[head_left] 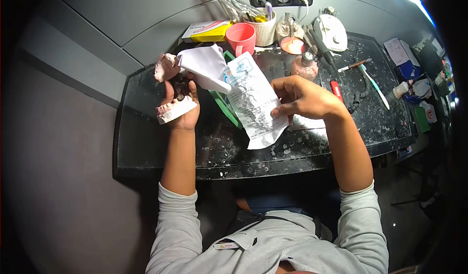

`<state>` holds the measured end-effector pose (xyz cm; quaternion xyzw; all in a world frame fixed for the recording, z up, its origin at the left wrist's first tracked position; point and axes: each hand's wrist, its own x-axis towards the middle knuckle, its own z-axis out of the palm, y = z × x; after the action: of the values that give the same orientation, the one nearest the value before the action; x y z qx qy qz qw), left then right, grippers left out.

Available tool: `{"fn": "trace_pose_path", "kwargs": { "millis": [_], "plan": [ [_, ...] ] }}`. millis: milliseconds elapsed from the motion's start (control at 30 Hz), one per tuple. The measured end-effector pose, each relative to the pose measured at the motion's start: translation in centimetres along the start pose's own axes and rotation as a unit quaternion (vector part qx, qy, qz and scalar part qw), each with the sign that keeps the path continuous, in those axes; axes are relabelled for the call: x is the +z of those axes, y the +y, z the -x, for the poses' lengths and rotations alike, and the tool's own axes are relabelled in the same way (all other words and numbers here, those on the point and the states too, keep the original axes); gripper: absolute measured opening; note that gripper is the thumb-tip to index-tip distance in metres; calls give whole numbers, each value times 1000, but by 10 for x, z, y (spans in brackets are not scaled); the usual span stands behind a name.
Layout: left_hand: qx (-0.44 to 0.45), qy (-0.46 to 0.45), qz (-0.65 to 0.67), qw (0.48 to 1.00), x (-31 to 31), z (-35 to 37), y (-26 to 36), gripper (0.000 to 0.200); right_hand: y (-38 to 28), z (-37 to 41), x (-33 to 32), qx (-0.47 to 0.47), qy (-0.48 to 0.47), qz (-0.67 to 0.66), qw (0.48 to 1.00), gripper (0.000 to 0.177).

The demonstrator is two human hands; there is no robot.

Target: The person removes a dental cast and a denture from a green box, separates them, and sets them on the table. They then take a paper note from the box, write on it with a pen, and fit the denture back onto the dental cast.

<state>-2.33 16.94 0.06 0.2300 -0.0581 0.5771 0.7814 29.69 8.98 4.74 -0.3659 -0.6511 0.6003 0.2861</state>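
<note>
Bright white light glares from the lamp (414, 1) at upper right; the rounded corners fall black, and the edges bend strongly.

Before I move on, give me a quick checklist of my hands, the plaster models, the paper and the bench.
- Left hand supporting the plaster models: ok.
- Right hand holding the printed sheet: ok.
- Printed sheet smooth: not ok, heavily creased.
- Small print readable: cannot tell, too small.
- Pink mug upright: ok.
- Bench clean: not ok, white specks and smears.
</note>
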Motion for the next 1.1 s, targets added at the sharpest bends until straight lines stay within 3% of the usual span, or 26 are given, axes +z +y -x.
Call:
{"fn": "trace_pose_path", "kwargs": {
  "millis": [300, 833, 1100],
  "plan": [
    [13, 31, 10, 999, -6, -3, 6, 34, -1, 0, 7, 57, -24, 48, 997, 35],
    [6, -16, 46, 999, -8, -4, 3, 38, -24, 7, 9, 138, -69, 110, 982, 30],
    [-2, 7, 51, 999, -2, -3, 2, 38, -15, 6, 8, 122, -62, 103, 985, 27]
  ]
}}
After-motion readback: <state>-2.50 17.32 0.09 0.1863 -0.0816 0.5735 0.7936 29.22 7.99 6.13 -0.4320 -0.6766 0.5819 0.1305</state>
